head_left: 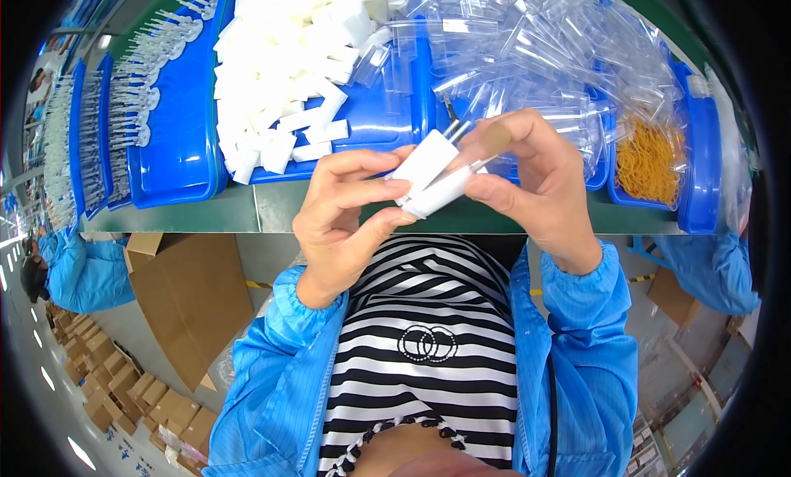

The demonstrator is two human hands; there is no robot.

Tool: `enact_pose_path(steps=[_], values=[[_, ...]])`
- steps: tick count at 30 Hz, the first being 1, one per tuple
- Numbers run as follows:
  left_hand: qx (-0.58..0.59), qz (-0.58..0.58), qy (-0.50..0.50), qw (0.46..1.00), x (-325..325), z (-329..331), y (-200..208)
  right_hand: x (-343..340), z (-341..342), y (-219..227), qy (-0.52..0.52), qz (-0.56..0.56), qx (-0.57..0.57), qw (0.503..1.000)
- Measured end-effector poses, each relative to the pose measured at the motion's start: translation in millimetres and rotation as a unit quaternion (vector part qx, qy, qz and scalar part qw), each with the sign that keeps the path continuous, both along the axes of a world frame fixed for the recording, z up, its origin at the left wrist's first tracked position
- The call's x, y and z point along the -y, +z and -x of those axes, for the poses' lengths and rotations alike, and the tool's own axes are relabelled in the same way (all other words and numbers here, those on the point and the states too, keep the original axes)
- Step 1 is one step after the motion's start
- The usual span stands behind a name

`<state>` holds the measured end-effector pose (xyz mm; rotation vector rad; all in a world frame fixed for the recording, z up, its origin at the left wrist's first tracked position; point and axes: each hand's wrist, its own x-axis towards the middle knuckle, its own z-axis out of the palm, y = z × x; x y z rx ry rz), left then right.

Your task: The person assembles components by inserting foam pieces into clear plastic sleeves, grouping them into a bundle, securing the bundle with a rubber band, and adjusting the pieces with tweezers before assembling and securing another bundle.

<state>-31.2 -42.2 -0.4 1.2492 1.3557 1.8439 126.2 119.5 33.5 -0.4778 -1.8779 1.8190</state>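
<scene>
Both hands are raised close together above the green bench edge (206, 213). My left hand (346, 209) pinches the lower end of a small white foam block (428, 176) that carries a thin metal-tipped tool sticking out at its top. My right hand (531, 176) grips the same block from the right, fingers curled over it, thumb pressing its side. Behind the hands lies a blue tray (371, 123) heaped with white foam pieces (280, 57), and another blue tray piled with clear plastic bags (535, 49).
At the right, a blue bin holds yellow rubber bands (647, 160). At the left, blue trays (177, 123) carry rows of slim tools with clear handles. Cardboard boxes (194, 296) stand on the floor at lower left. Another person in a blue coat (78, 271) sits at far left.
</scene>
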Motion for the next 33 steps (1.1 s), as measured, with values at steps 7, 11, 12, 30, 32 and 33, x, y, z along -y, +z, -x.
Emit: enact_pose_path(steps=[7, 11, 12, 30, 32, 33], values=[[0.09, 0.032, -0.068, 0.993, 4, 6, 3, 10, 2, -2, -0.02, -0.069, 0.019, 0.997], [0.202, 0.084, -0.111, 0.969, 7, 12, 8, 11, 6, -4, -0.007, -0.029, 0.002, 1.0], [0.203, 0.082, -0.109, 0.97, 7, 13, 9, 10, 8, -5, 0.011, -0.054, 0.006, 0.998], [0.166, 0.075, 0.183, 0.966, 30, 32, 10, -12, 102, -17, 0.112, -0.704, 0.165, 0.681], [0.149, 0.07, 0.187, 0.968, 33, 32, 8, -14, 101, -12, 0.098, -0.654, 0.125, 0.74], [0.13, 0.063, 0.185, 0.972, 34, 33, 6, -16, 100, -9, 0.083, -0.598, 0.086, 0.792]])
